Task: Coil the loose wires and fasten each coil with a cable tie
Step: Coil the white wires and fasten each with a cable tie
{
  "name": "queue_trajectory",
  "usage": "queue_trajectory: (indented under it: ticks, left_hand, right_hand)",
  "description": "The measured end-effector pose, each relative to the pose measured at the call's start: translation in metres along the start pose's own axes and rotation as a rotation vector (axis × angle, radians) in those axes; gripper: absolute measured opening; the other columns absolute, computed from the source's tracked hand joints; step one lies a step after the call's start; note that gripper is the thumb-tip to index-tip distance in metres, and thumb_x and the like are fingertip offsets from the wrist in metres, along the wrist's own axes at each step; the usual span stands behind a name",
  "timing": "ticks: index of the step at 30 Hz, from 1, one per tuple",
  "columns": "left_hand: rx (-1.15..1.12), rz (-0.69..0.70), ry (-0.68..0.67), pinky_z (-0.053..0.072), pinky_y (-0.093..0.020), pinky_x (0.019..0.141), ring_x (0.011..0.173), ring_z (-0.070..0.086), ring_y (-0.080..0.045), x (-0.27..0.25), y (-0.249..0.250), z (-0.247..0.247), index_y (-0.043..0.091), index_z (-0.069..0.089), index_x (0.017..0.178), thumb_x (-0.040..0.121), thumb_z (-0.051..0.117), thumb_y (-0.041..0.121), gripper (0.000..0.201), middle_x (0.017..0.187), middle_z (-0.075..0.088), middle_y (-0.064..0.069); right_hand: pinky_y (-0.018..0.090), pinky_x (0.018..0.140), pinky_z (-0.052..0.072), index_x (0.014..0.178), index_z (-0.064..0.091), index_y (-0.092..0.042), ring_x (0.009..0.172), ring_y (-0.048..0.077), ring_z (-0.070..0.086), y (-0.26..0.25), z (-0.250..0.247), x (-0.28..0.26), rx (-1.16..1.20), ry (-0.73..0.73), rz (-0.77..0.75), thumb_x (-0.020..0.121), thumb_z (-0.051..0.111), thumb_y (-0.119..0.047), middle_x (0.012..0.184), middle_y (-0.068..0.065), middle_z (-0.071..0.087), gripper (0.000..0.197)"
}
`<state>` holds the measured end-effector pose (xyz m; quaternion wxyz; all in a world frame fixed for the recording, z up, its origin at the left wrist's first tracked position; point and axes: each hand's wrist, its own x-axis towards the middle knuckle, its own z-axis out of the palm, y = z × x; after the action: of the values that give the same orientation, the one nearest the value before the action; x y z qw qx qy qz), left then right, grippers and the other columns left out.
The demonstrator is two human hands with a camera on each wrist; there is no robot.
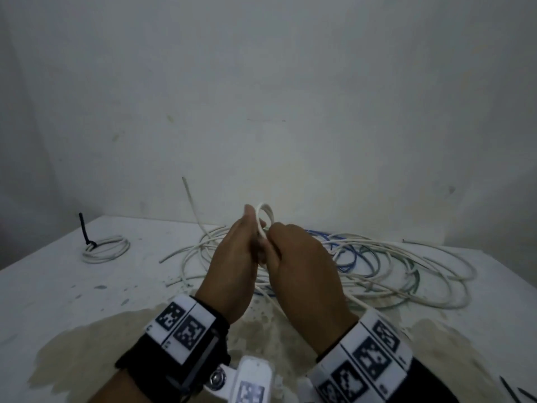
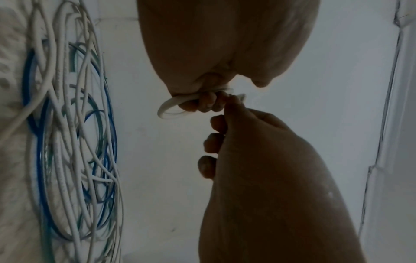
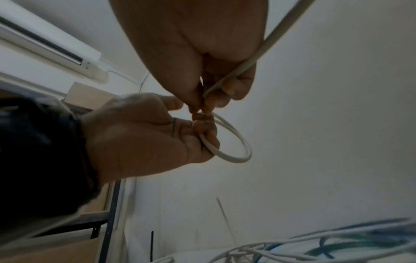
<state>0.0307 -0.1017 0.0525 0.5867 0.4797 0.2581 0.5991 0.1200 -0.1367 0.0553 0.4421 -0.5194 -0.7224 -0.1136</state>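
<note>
Both hands are meeting above the table (image 1: 58, 286). The left hand (image 1: 232, 263) is gripping a small white wire loop (image 1: 266, 212), held upright; the right hand (image 1: 302, 271) is pinching the feeding strand, which is trailing toward the person. The right wrist view is showing the loop's full ring (image 3: 236, 142), hidden overhead. Beyond, the loose wires (image 1: 377, 266) are lying tangled; a tied coil (image 1: 106, 248) is sitting far left.

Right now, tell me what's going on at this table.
A person is coiling a white wire. The left hand grips the small coil made so far, held above the table, while the right hand pinches the same wire and feeds it in. One finished coil, fastened with a black cable tie, lies at left. A tangle of white, blue and green wires remains.
</note>
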Motion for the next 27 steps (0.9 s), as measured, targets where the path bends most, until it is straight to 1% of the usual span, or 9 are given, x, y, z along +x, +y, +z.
queue_trajectory:
  ticks: [3, 6, 10, 12, 18, 21, 23, 25, 27]
  left_hand:
    - [0.057, 0.067, 0.124, 0.038, -0.027, 0.061, 0.058, 0.044, -0.014, 0.005, 0.004, -0.001, 0.008, 0.048, 0.074, 0.099, 0.043, 0.025, 0.031, 0.064, 0.045, -0.006]
    - [-0.079, 0.121, 0.235, 0.037, -0.02, 0.051, 0.053, 0.039, -0.011, 0.018, 0.019, -0.007, 0.012, 0.047, 0.069, 0.1, 0.041, 0.014, 0.031, 0.058, 0.047, 0.001]
    - [-0.245, 0.156, 0.171, 0.032, -0.021, 0.051, 0.051, 0.031, -0.011, 0.029, 0.048, -0.02, 0.015, 0.04, 0.073, 0.102, 0.032, 0.018, 0.03, 0.053, 0.042, 0.005]
    - [-0.258, 0.168, 0.106, 0.033, -0.02, 0.049, 0.051, 0.03, -0.013, 0.026, 0.059, -0.022, 0.015, 0.039, 0.074, 0.102, 0.031, 0.019, 0.03, 0.056, 0.039, 0.003]
    - [-0.254, 0.242, 0.055, 0.038, -0.022, 0.056, 0.052, 0.041, -0.013, 0.01, 0.094, -0.012, 0.014, 0.042, 0.075, 0.102, 0.03, 0.022, 0.031, 0.061, 0.045, 0.0]
    - [-0.252, 0.25, 0.052, 0.036, -0.022, 0.053, 0.051, 0.039, -0.013, 0.0, 0.105, -0.011, 0.015, 0.042, 0.075, 0.103, 0.031, 0.024, 0.031, 0.058, 0.043, 0.001]
    - [-0.264, 0.249, 0.063, 0.037, -0.024, 0.057, 0.053, 0.043, -0.013, -0.008, 0.11, -0.013, 0.015, 0.042, 0.075, 0.103, 0.03, 0.025, 0.032, 0.057, 0.044, 0.002]
    - [-0.293, 0.225, 0.068, 0.038, -0.025, 0.06, 0.054, 0.045, -0.013, -0.016, 0.112, -0.017, 0.015, 0.041, 0.074, 0.103, 0.029, 0.025, 0.033, 0.056, 0.045, 0.003]
    - [-0.336, 0.178, 0.066, 0.037, -0.023, 0.055, 0.048, 0.041, -0.01, -0.023, 0.112, -0.023, 0.016, 0.04, 0.074, 0.103, 0.029, 0.025, 0.033, 0.054, 0.041, 0.005]
  right_hand:
    - [0.025, 0.057, 0.03, 0.084, 0.054, -0.02, 0.065, 0.013, 0.043, 0.0, 0.007, 0.0, 0.065, -0.072, 0.017, 0.097, 0.041, -0.029, 0.074, -0.005, 0.046, 0.02]
    - [0.032, 0.062, 0.032, 0.07, 0.047, -0.023, 0.069, 0.021, 0.051, -0.002, 0.003, -0.011, 0.063, -0.185, 0.114, 0.096, 0.025, -0.039, 0.069, -0.001, 0.052, 0.038]
    - [0.031, 0.067, 0.04, 0.067, 0.054, -0.016, 0.063, 0.01, 0.052, -0.006, -0.024, -0.021, 0.241, -0.472, 0.256, 0.099, 0.037, -0.031, 0.069, 0.001, 0.059, 0.04]
    - [0.025, 0.06, 0.044, 0.064, 0.055, -0.021, 0.052, 0.004, 0.052, -0.005, -0.037, -0.016, 0.354, -0.522, 0.308, 0.097, 0.045, -0.026, 0.064, -0.004, 0.059, 0.035]
    - [0.032, 0.063, 0.042, 0.072, 0.055, -0.011, 0.063, 0.015, 0.054, 0.001, -0.06, 0.015, 0.149, -0.145, 0.106, 0.088, 0.063, -0.025, 0.067, 0.002, 0.058, 0.024]
    - [0.037, 0.057, 0.04, 0.066, 0.045, -0.013, 0.061, 0.02, 0.047, -0.013, -0.051, 0.013, -0.016, -0.082, -0.035, 0.086, 0.066, -0.021, 0.066, -0.002, 0.046, 0.031]
    - [0.027, 0.044, 0.029, 0.068, 0.029, -0.023, 0.053, 0.015, 0.038, -0.028, -0.04, 0.003, -0.045, -0.097, -0.11, 0.083, 0.066, -0.019, 0.066, -0.009, 0.032, 0.039]
    - [0.013, 0.045, 0.018, 0.074, 0.022, -0.028, 0.053, 0.01, 0.029, -0.035, -0.027, -0.01, -0.041, -0.119, -0.124, 0.081, 0.062, -0.022, 0.069, -0.013, 0.026, 0.041]
    - [0.014, 0.048, 0.024, 0.072, 0.026, -0.026, 0.055, 0.011, 0.032, -0.038, -0.013, -0.023, 0.074, -0.122, -0.064, 0.088, 0.058, -0.023, 0.066, -0.012, 0.031, 0.037]
